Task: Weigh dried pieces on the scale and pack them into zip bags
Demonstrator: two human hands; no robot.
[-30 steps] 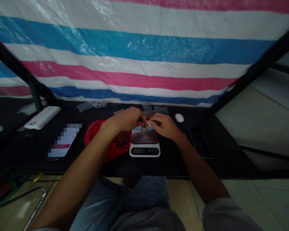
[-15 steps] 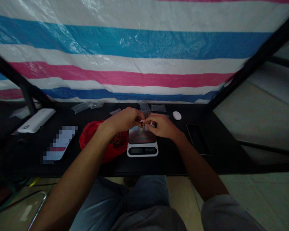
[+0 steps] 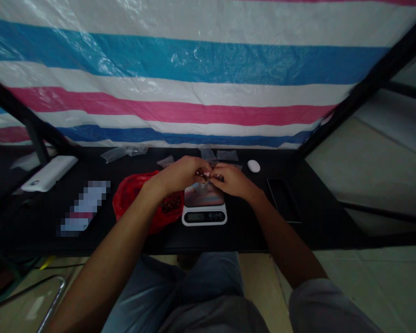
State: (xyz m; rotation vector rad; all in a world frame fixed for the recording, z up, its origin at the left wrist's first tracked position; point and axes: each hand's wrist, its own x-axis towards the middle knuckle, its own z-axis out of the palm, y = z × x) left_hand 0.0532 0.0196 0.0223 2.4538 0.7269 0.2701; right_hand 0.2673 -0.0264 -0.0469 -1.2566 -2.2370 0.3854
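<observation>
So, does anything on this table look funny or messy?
Yes, two things. Crumpled clear plastic bags lie scattered along the back of the black table, which looks untidy. The flat packet at the left is blurred into squares, so you can't read it.

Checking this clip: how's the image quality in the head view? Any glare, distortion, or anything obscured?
In the head view, the tarp glares at upper left; the table, left hand and right hand fall dim; wide-angle distortion slants the frame bar; a mosaic patch hides an item; the scale display is too dark and small to read.
</observation>
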